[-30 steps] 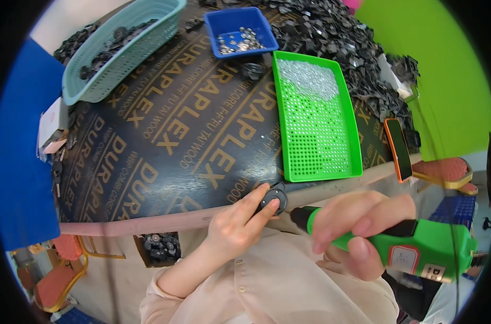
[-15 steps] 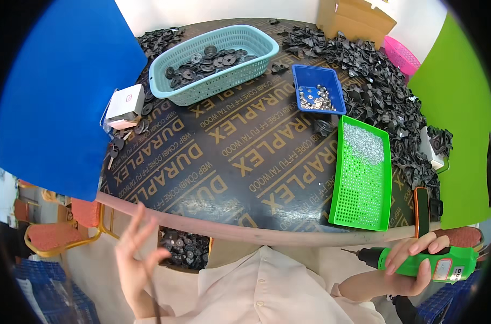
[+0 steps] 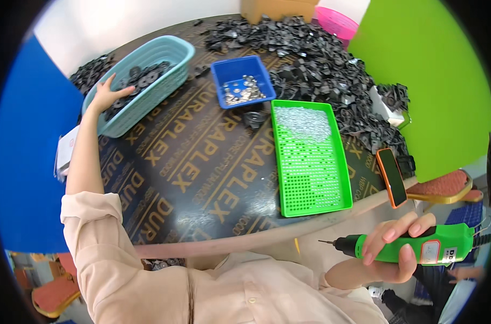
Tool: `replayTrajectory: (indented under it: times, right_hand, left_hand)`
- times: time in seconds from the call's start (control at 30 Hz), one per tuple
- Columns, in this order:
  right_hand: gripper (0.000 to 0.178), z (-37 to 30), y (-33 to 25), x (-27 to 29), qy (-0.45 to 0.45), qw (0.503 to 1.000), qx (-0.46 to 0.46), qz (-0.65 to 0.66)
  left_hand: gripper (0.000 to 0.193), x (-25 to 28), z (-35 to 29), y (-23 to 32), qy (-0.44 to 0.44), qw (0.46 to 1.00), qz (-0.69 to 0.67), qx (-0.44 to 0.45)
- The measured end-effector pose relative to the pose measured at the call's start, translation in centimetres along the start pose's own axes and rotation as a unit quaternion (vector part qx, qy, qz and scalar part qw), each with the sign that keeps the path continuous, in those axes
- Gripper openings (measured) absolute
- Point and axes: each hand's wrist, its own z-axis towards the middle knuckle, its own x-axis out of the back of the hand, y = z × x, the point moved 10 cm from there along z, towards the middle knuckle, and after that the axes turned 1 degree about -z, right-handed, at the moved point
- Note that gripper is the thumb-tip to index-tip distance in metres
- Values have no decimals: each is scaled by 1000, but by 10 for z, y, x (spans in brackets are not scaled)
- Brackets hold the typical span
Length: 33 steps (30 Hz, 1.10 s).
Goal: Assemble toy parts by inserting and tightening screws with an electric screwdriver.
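Note:
My left hand (image 3: 106,97) is stretched out over the light-blue basket (image 3: 170,85) at the far left, thumb and fingers spread. Just beyond its fingertips lie the round black plastic discs (image 3: 148,79) inside; whether it touches any of them, I cannot tell. In my right hand (image 3: 394,247), beyond the table's front edge, is a green electric screwdriver (image 3: 445,242), gripped around its body with the thin bit pointing left. The green perforated tray (image 3: 342,189) lies beyond the bit, with small silvery screws (image 3: 304,122) heaped at its far end.
A blue bin (image 3: 236,66) holds small metal parts, and one black part (image 3: 253,119) sits beside it. Black plastic pieces (image 3: 315,70) are piled along the back and right. An orange-edged phone (image 3: 392,178) lies at the front right edge. A white box (image 3: 67,148) stands left of the basket.
My left hand has moved from in front of the table up and away to the basket. The view has turned, shifting the table's contents left. The screwdriver stays in my right hand.

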Motion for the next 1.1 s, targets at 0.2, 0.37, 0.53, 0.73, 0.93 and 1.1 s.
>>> replayTrajectory:
  times: [0.2,0.37,0.53,0.73,0.93,1.1]
  right_hand:
    - [28,4,2,17,45,998,6,-34]
    - [27,7,12,26,55,997,2,-61]
    - [26,14,16,24,9,996,5,-92]
    - [26,20,-2,20,7,997,35,-71]
    - [25,39,14,40,53,990,81,-100]
    - [25,44,55,33,33,989,43,-141]
  left_hand:
    - [93,-32,28,5,-34,993,114,-10]
    - [15,46,-123,228,237,910,-95,-327]
    - [26,-33,-266,353,112,814,-62,-567]
    - [7,-101,-231,352,62,865,100,-487]
    - [24,-46,-282,329,-5,856,-55,-514]
    - [39,-41,-371,294,-190,853,-200,-443]
